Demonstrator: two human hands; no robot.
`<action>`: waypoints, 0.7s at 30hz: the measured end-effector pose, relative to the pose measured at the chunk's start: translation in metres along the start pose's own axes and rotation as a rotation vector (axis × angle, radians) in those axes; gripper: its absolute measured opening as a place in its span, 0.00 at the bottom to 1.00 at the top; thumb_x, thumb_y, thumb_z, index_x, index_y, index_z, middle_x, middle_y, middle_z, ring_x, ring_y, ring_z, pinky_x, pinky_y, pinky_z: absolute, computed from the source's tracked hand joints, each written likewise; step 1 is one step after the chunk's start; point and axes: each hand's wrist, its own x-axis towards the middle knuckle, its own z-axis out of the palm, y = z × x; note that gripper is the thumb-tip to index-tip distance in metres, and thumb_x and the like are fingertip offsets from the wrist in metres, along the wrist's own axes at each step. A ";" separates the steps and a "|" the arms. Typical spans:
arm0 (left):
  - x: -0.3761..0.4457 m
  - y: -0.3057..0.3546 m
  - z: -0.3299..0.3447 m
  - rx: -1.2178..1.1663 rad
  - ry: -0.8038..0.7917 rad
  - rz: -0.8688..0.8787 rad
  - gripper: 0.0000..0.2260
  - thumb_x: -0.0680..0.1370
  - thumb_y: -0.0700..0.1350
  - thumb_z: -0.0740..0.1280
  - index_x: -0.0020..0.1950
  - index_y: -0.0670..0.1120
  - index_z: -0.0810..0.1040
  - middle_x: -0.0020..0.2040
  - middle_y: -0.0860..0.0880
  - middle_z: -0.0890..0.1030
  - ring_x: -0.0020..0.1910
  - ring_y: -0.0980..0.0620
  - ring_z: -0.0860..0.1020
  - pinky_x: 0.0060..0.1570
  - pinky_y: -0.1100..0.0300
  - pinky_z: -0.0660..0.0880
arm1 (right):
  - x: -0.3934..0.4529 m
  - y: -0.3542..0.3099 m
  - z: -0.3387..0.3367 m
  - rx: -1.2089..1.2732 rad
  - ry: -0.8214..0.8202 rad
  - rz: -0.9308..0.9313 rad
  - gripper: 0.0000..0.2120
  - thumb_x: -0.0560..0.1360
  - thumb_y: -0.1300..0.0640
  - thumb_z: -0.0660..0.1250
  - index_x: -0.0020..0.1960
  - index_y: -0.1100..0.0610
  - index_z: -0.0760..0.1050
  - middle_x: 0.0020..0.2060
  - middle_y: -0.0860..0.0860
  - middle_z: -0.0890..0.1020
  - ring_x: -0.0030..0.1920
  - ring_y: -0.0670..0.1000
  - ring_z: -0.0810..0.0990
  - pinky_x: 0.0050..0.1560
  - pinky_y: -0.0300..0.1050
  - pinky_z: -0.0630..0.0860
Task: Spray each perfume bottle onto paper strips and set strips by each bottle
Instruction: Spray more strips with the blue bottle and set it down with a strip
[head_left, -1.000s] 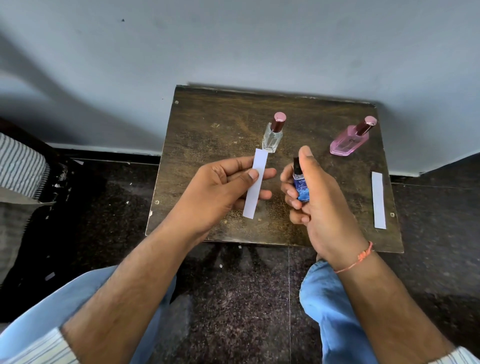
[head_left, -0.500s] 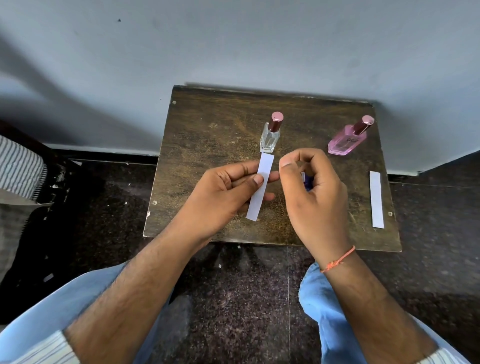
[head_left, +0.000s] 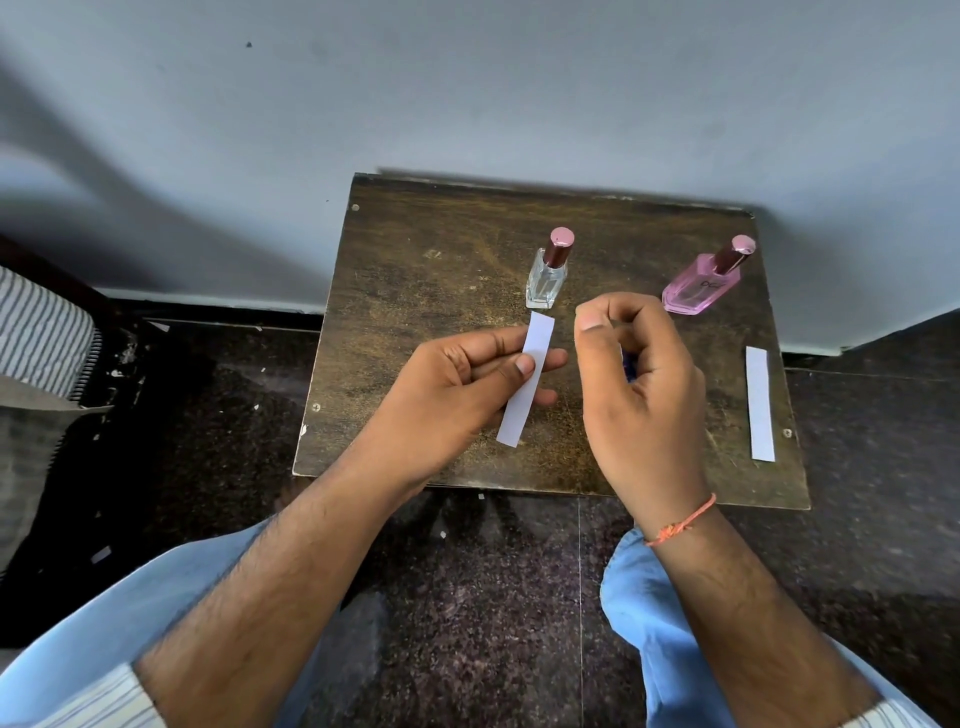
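My left hand (head_left: 457, 384) pinches a white paper strip (head_left: 525, 382) between thumb and fingers, held upright over the small dark wooden table (head_left: 415, 312). My right hand (head_left: 636, 374) is curled around a small blue perfume bottle (head_left: 629, 364), almost all of it hidden in the fist, close to the right of the strip. A clear bottle (head_left: 546, 275) with a rose metallic cap stands behind the strip. A pink bottle (head_left: 698, 288) with a like cap stands at the back right. A second white strip (head_left: 759, 404) lies flat near the right edge.
The table stands against a pale blue-grey wall (head_left: 467, 88) on a dark speckled floor (head_left: 467, 597). My knees in blue trousers (head_left: 654, 623) sit just before the table's front edge. Striped fabric (head_left: 41, 332) lies at the far left.
My right hand has turned and closed over the blue bottle, which was plainly visible a second ago, and has come nearer to the strip. My left hand still holds the strip in place.
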 end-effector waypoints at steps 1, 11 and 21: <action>0.000 0.000 0.000 0.008 0.000 0.006 0.14 0.87 0.39 0.66 0.71 0.46 0.82 0.60 0.48 0.89 0.58 0.44 0.88 0.53 0.56 0.84 | 0.000 -0.001 0.000 -0.007 -0.002 -0.002 0.04 0.83 0.50 0.68 0.50 0.47 0.78 0.36 0.50 0.79 0.35 0.46 0.75 0.37 0.34 0.70; -0.001 0.002 0.001 0.015 -0.003 0.025 0.16 0.86 0.39 0.66 0.74 0.48 0.79 0.58 0.47 0.90 0.57 0.43 0.89 0.56 0.52 0.86 | 0.001 0.001 0.002 0.012 -0.008 0.020 0.11 0.83 0.44 0.67 0.49 0.52 0.78 0.35 0.49 0.79 0.34 0.42 0.75 0.36 0.35 0.70; -0.001 0.003 0.001 -0.002 -0.008 0.014 0.16 0.86 0.39 0.66 0.74 0.47 0.79 0.59 0.47 0.89 0.57 0.43 0.89 0.54 0.55 0.86 | 0.002 0.003 0.002 0.053 -0.041 0.053 0.12 0.83 0.44 0.66 0.49 0.51 0.79 0.35 0.47 0.79 0.34 0.42 0.74 0.37 0.38 0.70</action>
